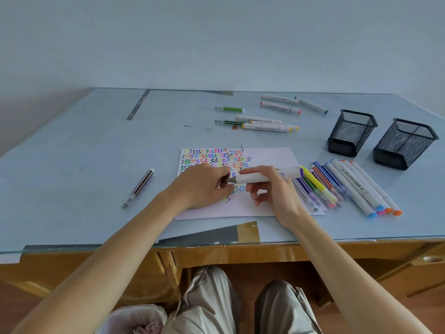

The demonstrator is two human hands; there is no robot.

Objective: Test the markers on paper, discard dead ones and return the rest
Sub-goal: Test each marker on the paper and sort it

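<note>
- The white sheet of paper (pixel 265 155), lying flat in the middle of the pale blue glass-topped desk (pixel 72 145), is already covered over its far-left part with rows of coloured zigzag test marks; its right and near parts are blank, so there is room for more tests.
- The right hand (pixel 269 189) holds a thick white marker with a purple end band (pixel 265 176) level above the paper, thumb and forefinger clamped on the barrel, the other fingers curled loosely beneath.
- The left hand (pixel 204 186) pinches the grey piece at the marker's left end; whether that is a cap or the tip I cannot tell.
- I judge the task around half done: a row of slim and thick markers (pixel 342 186) lies just right of the paper, and a looser group of markers (pixel 267 116) lies farther back.
- A brown striped marker (pixel 139 188) lies alone on the left.
- Which groups are tested is not clear.
- Two black mesh pen holders (pixel 380 138) stand at the far right, apparently empty, so returning is still ahead.
- A bin with a pale liner (pixel 134 319) sits on the floor below the near edge, for discards.
- The desk's left half offers open room; the marker row on the right lies close to the near edge.
</note>
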